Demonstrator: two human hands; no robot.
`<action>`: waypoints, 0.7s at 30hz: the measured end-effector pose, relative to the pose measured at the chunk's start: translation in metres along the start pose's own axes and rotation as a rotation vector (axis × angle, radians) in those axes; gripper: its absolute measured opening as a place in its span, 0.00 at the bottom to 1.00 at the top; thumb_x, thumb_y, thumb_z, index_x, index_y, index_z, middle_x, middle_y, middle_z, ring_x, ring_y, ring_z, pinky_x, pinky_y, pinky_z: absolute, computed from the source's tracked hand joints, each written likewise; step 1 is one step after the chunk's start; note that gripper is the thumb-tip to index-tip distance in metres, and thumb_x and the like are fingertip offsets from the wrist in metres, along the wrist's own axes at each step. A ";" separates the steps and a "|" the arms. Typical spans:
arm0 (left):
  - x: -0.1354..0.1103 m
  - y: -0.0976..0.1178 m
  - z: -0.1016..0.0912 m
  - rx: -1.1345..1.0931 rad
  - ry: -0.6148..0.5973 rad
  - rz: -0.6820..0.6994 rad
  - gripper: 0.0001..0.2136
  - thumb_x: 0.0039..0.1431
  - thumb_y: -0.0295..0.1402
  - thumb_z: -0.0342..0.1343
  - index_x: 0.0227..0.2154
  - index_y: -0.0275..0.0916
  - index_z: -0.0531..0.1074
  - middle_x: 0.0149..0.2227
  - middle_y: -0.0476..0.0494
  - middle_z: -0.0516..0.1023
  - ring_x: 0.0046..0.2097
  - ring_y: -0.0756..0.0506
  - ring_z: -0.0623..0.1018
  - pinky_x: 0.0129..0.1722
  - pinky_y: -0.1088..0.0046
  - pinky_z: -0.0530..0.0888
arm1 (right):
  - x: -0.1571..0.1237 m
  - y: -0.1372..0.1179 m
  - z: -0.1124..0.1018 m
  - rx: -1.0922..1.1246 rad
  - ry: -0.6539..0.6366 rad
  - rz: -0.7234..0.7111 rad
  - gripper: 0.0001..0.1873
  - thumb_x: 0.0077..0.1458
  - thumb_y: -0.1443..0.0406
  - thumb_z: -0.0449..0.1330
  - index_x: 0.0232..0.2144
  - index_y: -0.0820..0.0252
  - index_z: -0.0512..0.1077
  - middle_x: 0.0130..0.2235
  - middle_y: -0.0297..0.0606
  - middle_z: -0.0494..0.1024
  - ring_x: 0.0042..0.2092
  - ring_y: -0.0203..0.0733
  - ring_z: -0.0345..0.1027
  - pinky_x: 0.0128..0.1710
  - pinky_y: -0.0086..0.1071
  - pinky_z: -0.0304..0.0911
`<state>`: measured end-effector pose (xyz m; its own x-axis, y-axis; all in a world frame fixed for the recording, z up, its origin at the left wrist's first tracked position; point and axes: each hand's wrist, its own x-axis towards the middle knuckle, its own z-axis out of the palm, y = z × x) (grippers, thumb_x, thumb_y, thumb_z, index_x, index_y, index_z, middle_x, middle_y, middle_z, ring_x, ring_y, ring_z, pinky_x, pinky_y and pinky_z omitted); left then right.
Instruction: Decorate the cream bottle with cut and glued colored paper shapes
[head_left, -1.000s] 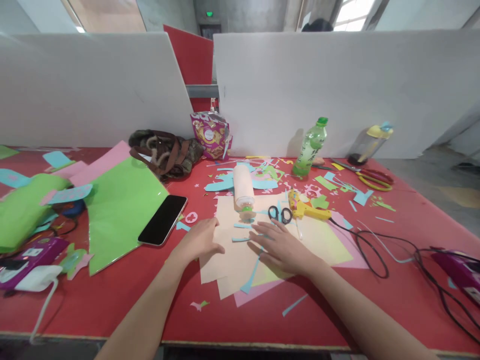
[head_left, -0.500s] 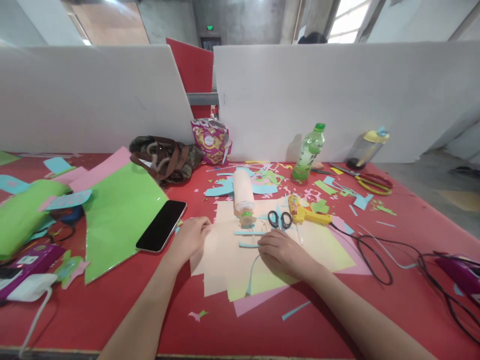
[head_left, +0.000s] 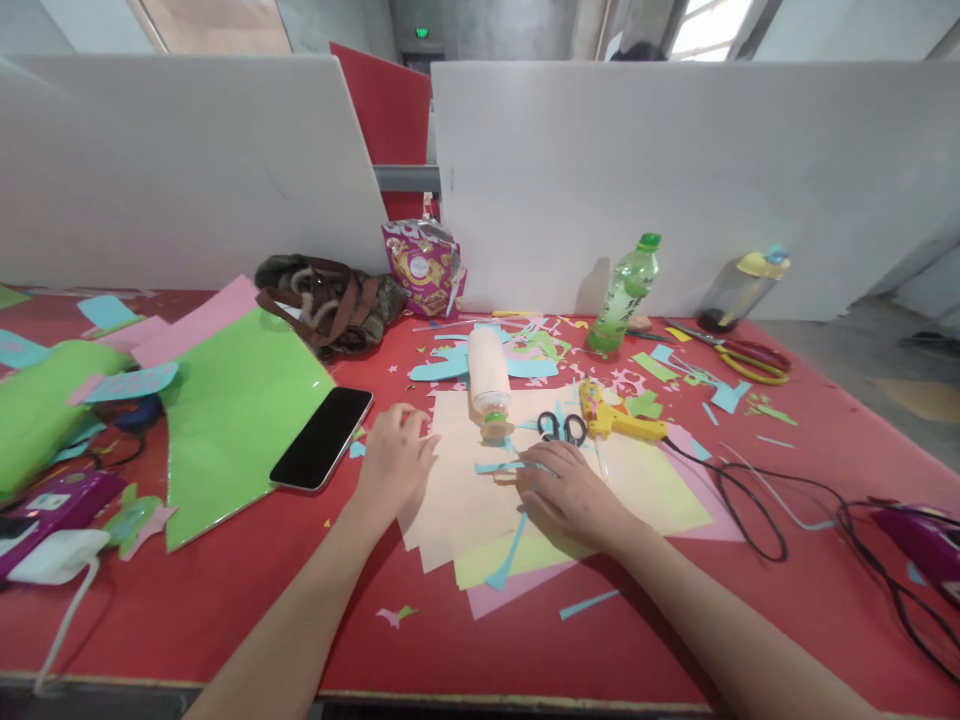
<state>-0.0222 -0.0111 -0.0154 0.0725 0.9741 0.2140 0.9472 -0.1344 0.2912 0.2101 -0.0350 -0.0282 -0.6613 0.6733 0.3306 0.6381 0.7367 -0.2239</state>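
The left hand [head_left: 395, 455] is just beside the left edge of the cream paper sheets [head_left: 450, 510], its fingers loosely bent and no object visible in them. The right hand [head_left: 566, 490] lies palm down over the same sheets, fingertips beside a light-blue paper strip [head_left: 491, 467]; whether they grip it cannot be told. A flared light-blue strip [head_left: 507, 560] lies nearer the surface's front edge.

Past the hands, around the middle of the red tabletop [head_left: 420, 650], a cream-paper-wrapped bottle [head_left: 488, 365] lies on its side, its green-capped end toward the front edge; the wrapping hides its contents. Just right of it are black-handled scissors [head_left: 550, 427], then a yellow glue gun [head_left: 626, 424] with a black cord.

Toward the back edge, right of the middle, a green-capped drink bottle [head_left: 624, 300] stands upright; its label partly covers it, and the liquid level is unclear. Nearer the back right corner, a clear tumbler [head_left: 742, 295] with a yellow lid shows a dark base and a pale yellowish streak, in or behind it. Along the back edge, left of the middle, a purple snack bag [head_left: 425, 270] stands beside a camouflage bag [head_left: 330, 305]; the contents of both are hidden.
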 end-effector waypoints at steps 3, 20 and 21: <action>-0.004 0.002 0.003 -0.068 -0.195 0.076 0.14 0.47 0.40 0.52 0.34 0.36 0.64 0.38 0.40 0.67 0.42 0.40 0.68 0.41 0.66 0.65 | 0.000 -0.002 -0.003 0.037 -0.051 -0.019 0.08 0.53 0.66 0.50 0.34 0.61 0.68 0.43 0.44 0.70 0.47 0.45 0.59 0.47 0.43 0.53; -0.009 0.005 0.007 -0.143 -0.442 -0.008 0.13 0.39 0.33 0.56 0.30 0.38 0.61 0.35 0.43 0.70 0.38 0.42 0.70 0.31 0.72 0.63 | -0.003 -0.006 -0.001 0.133 -0.076 -0.050 0.08 0.54 0.67 0.49 0.29 0.61 0.68 0.34 0.39 0.72 0.41 0.39 0.62 0.44 0.36 0.55; -0.009 0.002 0.007 -0.157 -0.435 0.002 0.13 0.39 0.32 0.56 0.30 0.38 0.62 0.36 0.43 0.70 0.38 0.42 0.70 0.31 0.72 0.63 | -0.003 -0.007 -0.001 0.132 -0.074 -0.047 0.08 0.54 0.68 0.49 0.29 0.61 0.68 0.34 0.39 0.72 0.40 0.39 0.62 0.43 0.36 0.55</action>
<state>-0.0184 -0.0188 -0.0235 0.2307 0.9550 -0.1866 0.8904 -0.1299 0.4364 0.2082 -0.0420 -0.0268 -0.7199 0.6368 0.2763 0.5515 0.7664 -0.3294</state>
